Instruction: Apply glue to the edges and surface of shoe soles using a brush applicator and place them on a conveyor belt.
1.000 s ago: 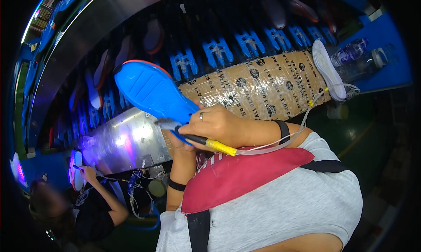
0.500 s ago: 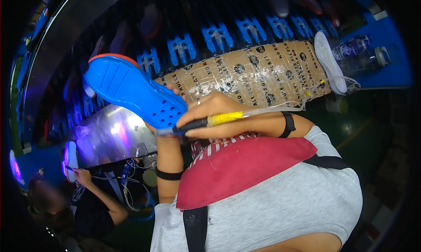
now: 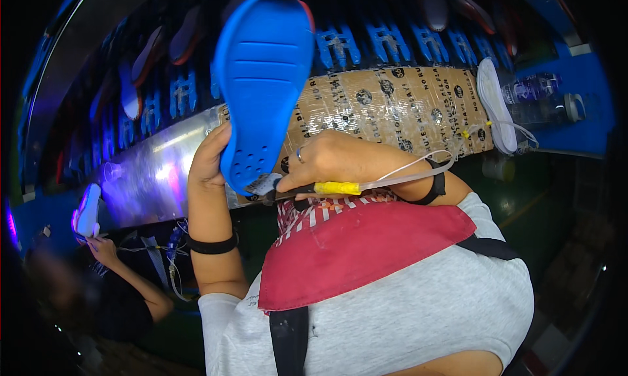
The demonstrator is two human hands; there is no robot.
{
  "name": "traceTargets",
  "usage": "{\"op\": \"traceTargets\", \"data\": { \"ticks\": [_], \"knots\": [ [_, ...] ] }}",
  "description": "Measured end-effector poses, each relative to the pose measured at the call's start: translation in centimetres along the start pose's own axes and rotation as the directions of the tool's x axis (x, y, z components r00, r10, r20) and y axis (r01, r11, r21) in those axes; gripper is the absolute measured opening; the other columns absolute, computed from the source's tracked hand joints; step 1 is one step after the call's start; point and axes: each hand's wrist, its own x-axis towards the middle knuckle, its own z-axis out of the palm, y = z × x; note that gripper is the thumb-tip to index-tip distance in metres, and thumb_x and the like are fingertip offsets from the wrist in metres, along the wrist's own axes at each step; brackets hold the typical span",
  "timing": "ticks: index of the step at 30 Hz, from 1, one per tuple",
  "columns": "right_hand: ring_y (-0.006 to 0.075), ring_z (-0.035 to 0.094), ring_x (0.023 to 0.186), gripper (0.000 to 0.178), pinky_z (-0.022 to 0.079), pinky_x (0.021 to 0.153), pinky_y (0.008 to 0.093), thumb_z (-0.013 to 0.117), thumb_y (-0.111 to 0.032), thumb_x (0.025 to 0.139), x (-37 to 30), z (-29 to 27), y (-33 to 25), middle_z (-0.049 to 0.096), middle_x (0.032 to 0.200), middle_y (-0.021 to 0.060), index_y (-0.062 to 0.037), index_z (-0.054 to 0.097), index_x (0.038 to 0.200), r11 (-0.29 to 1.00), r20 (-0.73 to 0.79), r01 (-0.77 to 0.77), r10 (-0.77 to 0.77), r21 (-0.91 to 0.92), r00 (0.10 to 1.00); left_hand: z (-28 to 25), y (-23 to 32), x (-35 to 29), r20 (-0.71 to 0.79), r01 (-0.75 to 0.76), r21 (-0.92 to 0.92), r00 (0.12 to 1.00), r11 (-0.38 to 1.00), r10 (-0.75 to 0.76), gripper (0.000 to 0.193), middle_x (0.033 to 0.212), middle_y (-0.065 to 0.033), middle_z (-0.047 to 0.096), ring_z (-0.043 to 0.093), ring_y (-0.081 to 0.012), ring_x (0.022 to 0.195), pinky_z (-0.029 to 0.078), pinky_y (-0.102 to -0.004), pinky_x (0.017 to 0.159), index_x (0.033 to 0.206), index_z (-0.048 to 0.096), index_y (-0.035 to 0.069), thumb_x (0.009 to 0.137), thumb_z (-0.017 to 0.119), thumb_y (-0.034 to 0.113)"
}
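A blue shoe sole [image 3: 265, 82] with grooves, small holes and a bit of red at its far edge stands nearly lengthwise before me, its narrow end nearest me. My left hand [image 3: 210, 155] grips it at the left edge of that end; some of the fingers are hidden behind it. In my right hand [image 3: 330, 157], which wears a ring, is a brush [image 3: 337, 188] with a dark handle wrapped in yellow and a clear tube running from it. The pale bristles touch the narrow end of the sole.
Beneath the sole lies a cardboard-covered bench [image 3: 392, 114], metal at its left. A white sole [image 3: 495, 104] and clear bottles [image 3: 543, 101] are at the right. Blue clamps [image 3: 389, 42] line the far side. A co-worker's hand [image 3: 103, 250] holds another sole [image 3: 88, 209] at left.
The blue sole has swung from slanting leftward to nearly upright, its wide end now farther away. My left hand has moved left and come into clearer view. The brush remains at the narrow end.
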Motion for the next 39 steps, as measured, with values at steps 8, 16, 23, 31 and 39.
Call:
{"op": "traceTargets", "data": {
  "ticks": [8, 16, 23, 31, 39],
  "knots": [
    [0.0221, 0.059, 0.062, 0.022, 0.047, 0.054, 0.0293, 0.067, -0.005, 0.069, 0.4, 1.2, -0.1, 0.06, 0.07, 0.0077, -0.0091, 0.066, 0.09, 0.998, -0.049, 0.064, -0.064, -0.009, 0.997, 2.2, 1.9, 0.9, 0.0, 0.246, 0.284, 0.967, 0.927, -0.256, 0.035, 0.097, -0.0143, 0.062, 0.062, -0.0172, 0.083, 0.051, -0.0287, 0.074, 0.108, 0.054, -0.005, 0.089, 0.048, 0.024],
    [0.0255, 0.059, 0.066, 0.026, 0.047, 0.06, 0.0331, 0.063, -0.004, 0.063, -0.2, -0.1, -0.8, 0.058, 0.068, 0.0127, -0.0079, 0.067, 0.089, 1.0, -0.024, -0.014, 0.014, 0.008, 1.0, 2.4, 3.3, 0.8, -0.042, 0.364, 0.465, 0.919, 0.807, -0.391, 0.037, 0.099, -0.0146, 0.062, 0.062, -0.0181, 0.086, 0.05, -0.0276, 0.077, 0.11, 0.054, -0.004, 0.087, 0.051, 0.025],
    [0.0262, 0.059, 0.064, 0.029, 0.046, 0.057, 0.0336, 0.064, -0.004, 0.061, -1.2, -0.3, -0.7, 0.06, 0.069, 0.0127, -0.0087, 0.067, 0.089, 0.998, 0.116, -0.056, 0.06, -0.04, 0.991, 1.3, 3.8, 0.3, -0.088, 0.407, 0.565, 0.895, 0.718, -0.438, 0.038, 0.096, -0.0134, 0.063, 0.061, -0.0168, 0.084, 0.05, -0.0278, 0.073, 0.107, 0.058, -0.002, 0.086, 0.053, 0.029],
    [0.02, 0.058, 0.06, 0.03, 0.047, 0.055, 0.0278, 0.064, -0.005, 0.064, -2.6, -0.1, 0.7, 0.06, 0.068, 0.0076, -0.0122, 0.067, 0.094, 0.989, -0.066, 0.01, -0.02, -0.151, 0.998, 1.5, 4.6, 0.0, -0.135, 0.451, 0.577, 0.875, 0.681, -0.465, 0.041, 0.096, -0.0159, 0.062, 0.063, -0.0185, 0.081, 0.051, -0.0284, 0.074, 0.107, 0.056, -0.006, 0.084, 0.054, 0.028],
    [0.0202, 0.056, 0.055, 0.021, 0.045, 0.05, 0.0283, 0.069, -0.008, 0.069, -3.5, 0.0, 1.7, 0.059, 0.064, 0.0067, -0.0133, 0.068, 0.09, 0.993, -0.106, -0.049, 0.037, -0.111, 0.994, -0.1, 2.4, -0.8, -0.242, 0.446, 0.308, 0.891, 0.84, -0.384, 0.04, 0.092, -0.0145, 0.063, 0.063, -0.0191, 0.078, 0.052, -0.0313, 0.07, 0.107, 0.056, -0.004, 0.086, 0.052, 0.03]
  ]
}}
